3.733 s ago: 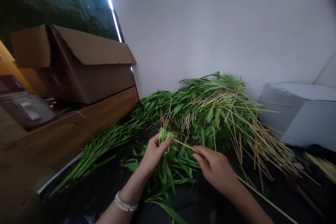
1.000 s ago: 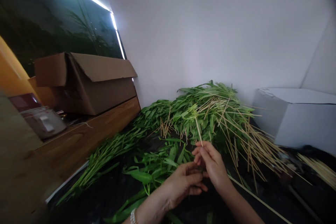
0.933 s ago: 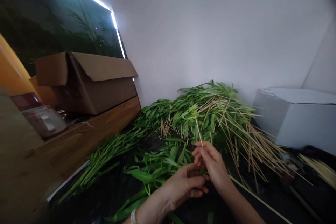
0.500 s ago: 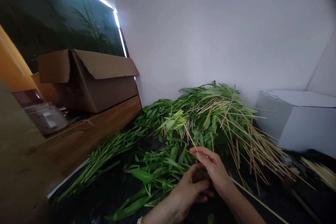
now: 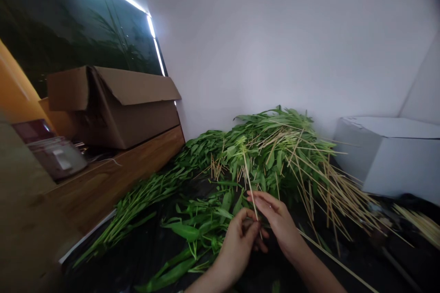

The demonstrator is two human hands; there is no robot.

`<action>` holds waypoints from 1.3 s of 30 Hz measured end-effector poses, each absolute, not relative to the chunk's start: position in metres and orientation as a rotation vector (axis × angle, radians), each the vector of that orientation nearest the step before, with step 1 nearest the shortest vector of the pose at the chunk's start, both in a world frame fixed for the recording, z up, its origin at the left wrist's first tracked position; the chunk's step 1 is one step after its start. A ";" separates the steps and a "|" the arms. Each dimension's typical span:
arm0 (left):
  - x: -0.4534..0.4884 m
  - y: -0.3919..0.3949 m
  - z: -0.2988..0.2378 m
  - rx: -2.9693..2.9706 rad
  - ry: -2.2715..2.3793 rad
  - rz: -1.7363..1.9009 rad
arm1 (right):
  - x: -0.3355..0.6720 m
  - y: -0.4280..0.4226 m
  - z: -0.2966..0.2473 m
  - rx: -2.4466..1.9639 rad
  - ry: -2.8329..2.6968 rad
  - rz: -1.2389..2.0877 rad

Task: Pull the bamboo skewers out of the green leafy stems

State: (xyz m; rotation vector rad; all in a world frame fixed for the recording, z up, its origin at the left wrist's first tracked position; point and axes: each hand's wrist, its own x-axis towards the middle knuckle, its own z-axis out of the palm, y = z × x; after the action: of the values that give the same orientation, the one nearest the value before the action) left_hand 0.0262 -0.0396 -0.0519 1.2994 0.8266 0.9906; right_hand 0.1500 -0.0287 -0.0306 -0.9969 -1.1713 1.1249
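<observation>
A thin bamboo skewer stands slanted, with a tuft of pale green leaves at its upper end. Low on it, the thumb and fingers of my left hand are closed in a pinch. Just above, my right hand has its thumb and index finger together on the same skewer; its other fingers are partly hidden. Loose long-leafed green stems lie left of my hands. Beyond them is a heaped pile of leafy greens, with many skewers sticking out to the right.
A row of green stalks lies along the wooden ledge on the left. An open cardboard box sits on that ledge. At the right stands a white box, near more pale sticks. Black sheeting covers the surface.
The leafy-tipped skewer is now more upright and its tuft sits farther right. My left hand has come up and closed on its lower end; the right hand has barely moved.
</observation>
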 end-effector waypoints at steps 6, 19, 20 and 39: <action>-0.009 0.004 -0.024 1.425 0.916 1.123 | 0.150 -0.024 -0.032 -1.014 -1.127 1.137; -0.050 0.198 0.009 1.780 1.501 1.113 | 0.148 -0.021 -0.042 -1.053 -1.233 1.124; -0.049 0.206 0.007 1.800 1.534 1.093 | 0.148 -0.021 -0.042 -1.053 -1.236 1.120; -0.062 0.184 -0.001 1.816 1.563 1.121 | 0.224 -0.014 -0.023 -1.736 -1.683 0.359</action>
State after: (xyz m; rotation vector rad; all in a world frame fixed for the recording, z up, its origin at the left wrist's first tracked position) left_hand -0.0621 0.1837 -0.0013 1.8157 1.5630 1.1210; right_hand 0.2239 -0.0143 -0.0227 -1.7360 -1.6832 0.3590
